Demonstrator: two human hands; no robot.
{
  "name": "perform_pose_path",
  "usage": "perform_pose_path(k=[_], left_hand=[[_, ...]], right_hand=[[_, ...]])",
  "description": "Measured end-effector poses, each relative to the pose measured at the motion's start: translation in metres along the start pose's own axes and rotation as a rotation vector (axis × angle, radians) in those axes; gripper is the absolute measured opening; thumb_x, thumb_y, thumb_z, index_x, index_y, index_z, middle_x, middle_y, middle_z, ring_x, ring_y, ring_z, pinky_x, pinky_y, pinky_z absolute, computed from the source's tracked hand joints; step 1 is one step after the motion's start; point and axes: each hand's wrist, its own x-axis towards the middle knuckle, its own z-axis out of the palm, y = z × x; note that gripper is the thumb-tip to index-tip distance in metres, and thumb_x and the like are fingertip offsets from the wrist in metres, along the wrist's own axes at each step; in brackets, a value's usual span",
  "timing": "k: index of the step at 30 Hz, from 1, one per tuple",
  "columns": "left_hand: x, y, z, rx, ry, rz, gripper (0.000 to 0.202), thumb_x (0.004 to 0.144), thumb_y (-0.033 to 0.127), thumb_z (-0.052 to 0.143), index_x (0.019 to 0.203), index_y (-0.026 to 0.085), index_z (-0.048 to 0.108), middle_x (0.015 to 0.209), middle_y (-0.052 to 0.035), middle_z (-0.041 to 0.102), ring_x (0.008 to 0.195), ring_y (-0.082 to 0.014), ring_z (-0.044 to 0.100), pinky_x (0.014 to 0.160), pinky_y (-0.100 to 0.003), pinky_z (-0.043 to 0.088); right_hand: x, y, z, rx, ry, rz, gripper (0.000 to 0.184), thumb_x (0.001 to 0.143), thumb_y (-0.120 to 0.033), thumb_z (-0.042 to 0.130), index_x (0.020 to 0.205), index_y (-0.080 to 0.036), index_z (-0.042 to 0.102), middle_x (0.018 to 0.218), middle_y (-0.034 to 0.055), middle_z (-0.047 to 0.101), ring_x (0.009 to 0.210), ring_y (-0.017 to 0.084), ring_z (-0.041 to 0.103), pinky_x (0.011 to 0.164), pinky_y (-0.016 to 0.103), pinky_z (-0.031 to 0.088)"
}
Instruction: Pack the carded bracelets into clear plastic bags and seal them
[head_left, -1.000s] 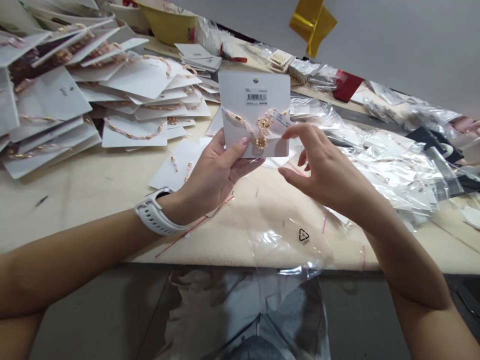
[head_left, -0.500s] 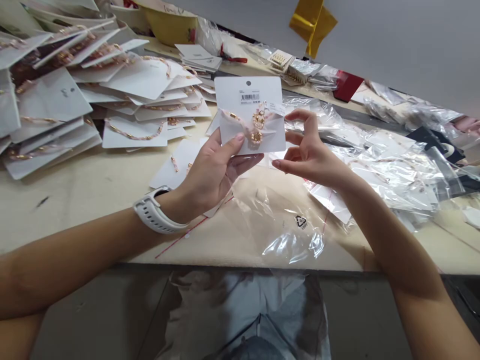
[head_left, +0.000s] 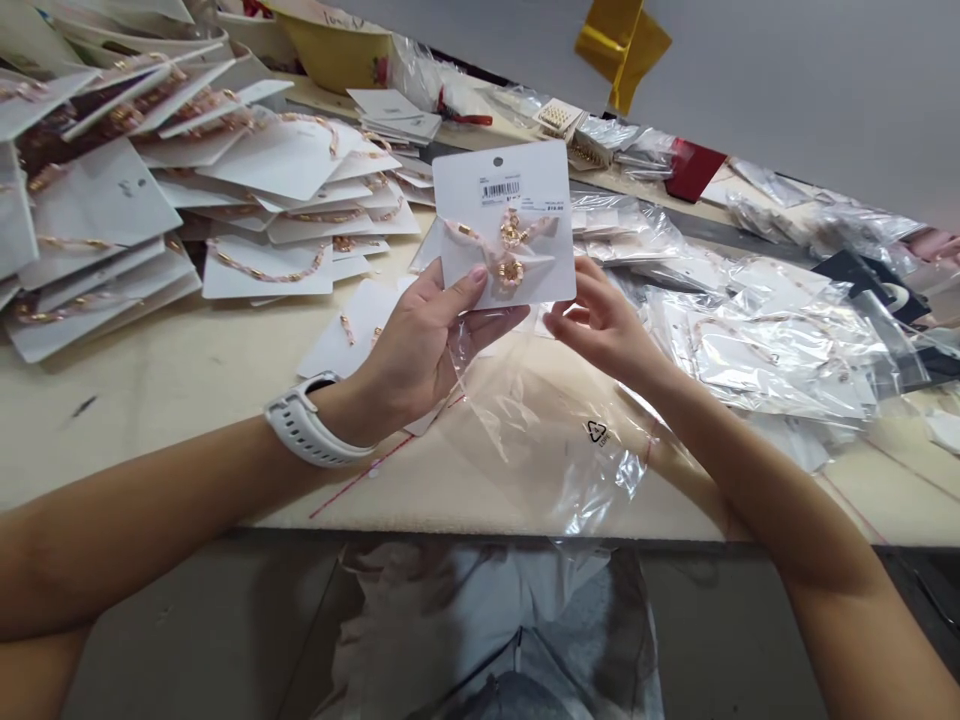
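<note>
The left hand (head_left: 424, 350) holds a white card (head_left: 501, 180) tight by its lower edge, with the thumb on the front. The card stands up in the air over the table (head_left: 150, 430), and a pink and gold bracelet (head_left: 510, 255) sits on it. The right hand (head_left: 604, 330) was up high beside the card a moment ago. Now it has come down and its fingers curl by the top of a clear plastic bag (head_left: 555, 440). The bag has lifted off the table and its top edge is right below the card. The right hand may be pinching that edge, but I cannot tell for sure. A white watch (head_left: 307, 420) is on the left wrist. Many more cards (head_left: 262, 270) lie in a messy pile to the left, and full bags (head_left: 765, 340) lie to the right.
</note>
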Motion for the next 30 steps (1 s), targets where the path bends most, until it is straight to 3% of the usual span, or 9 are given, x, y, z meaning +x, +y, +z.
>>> perform_pose_path(k=[6, 9, 15, 20, 25, 30], left_hand=[[0.001, 0.000, 0.000, 0.039, -0.009, 0.008, 0.024, 0.094, 0.007, 0.048, 0.113, 0.012, 0.061, 0.106, -0.0034, 0.072, 0.090, -0.0127, 0.068, 0.086, -0.026, 0.057], [0.002, 0.001, 0.000, 0.055, 0.034, 0.016, 0.026, 0.095, 0.007, 0.047, 0.117, 0.013, 0.060, 0.102, -0.0029, 0.072, 0.089, -0.0116, 0.067, 0.089, -0.027, 0.056], [0.007, 0.001, -0.001, 0.061, 0.088, 0.040, 0.030, 0.095, 0.008, 0.047, 0.122, 0.015, 0.058, 0.104, -0.0031, 0.072, 0.091, -0.0107, 0.066, 0.090, -0.025, 0.055], [0.010, 0.001, -0.003, 0.054, 0.129, 0.043, 0.031, 0.095, 0.007, 0.046, 0.121, 0.018, 0.059, 0.101, -0.0009, 0.070, 0.086, -0.0098, 0.067, 0.089, -0.025, 0.055], [0.009, 0.000, -0.003, 0.075, 0.134, 0.054, 0.026, 0.095, 0.008, 0.047, 0.118, 0.014, 0.058, 0.101, -0.0025, 0.069, 0.082, -0.0103, 0.066, 0.087, -0.028, 0.056], [0.007, 0.002, -0.001, 0.056, 0.080, 0.014, 0.027, 0.097, 0.011, 0.046, 0.118, 0.024, 0.057, 0.102, 0.0018, 0.070, 0.091, -0.0139, 0.065, 0.083, -0.029, 0.058]], right_hand=[[0.000, 0.005, -0.002, -0.062, -0.027, -0.108, 0.023, 0.086, -0.039, 0.061, 0.101, -0.022, 0.067, 0.118, 0.0064, 0.056, 0.094, 0.015, 0.056, 0.076, 0.029, 0.054], [0.002, 0.004, -0.007, -0.163, 0.056, -0.183, 0.015, 0.087, -0.035, 0.062, 0.092, -0.022, 0.068, 0.104, 0.0036, 0.063, 0.092, 0.015, 0.058, 0.075, 0.029, 0.052], [0.003, 0.008, -0.010, -0.369, 0.209, -0.391, 0.010, 0.089, -0.027, 0.062, 0.081, -0.022, 0.064, 0.079, -0.0024, 0.067, 0.070, 0.012, 0.057, 0.075, 0.033, 0.047], [0.001, 0.009, -0.011, -0.559, 0.260, -0.417, 0.011, 0.092, -0.028, 0.058, 0.084, -0.024, 0.065, 0.087, -0.0008, 0.068, 0.079, 0.016, 0.059, 0.080, 0.038, 0.045], [-0.001, 0.010, -0.007, -0.623, 0.256, -0.379, 0.014, 0.094, -0.030, 0.052, 0.090, -0.027, 0.065, 0.095, 0.0006, 0.066, 0.088, 0.018, 0.058, 0.089, 0.042, 0.043], [-0.002, 0.014, -0.001, -0.587, 0.184, -0.362, 0.019, 0.093, -0.032, 0.051, 0.107, -0.030, 0.064, 0.105, 0.0021, 0.066, 0.100, 0.022, 0.057, 0.095, 0.044, 0.042]])
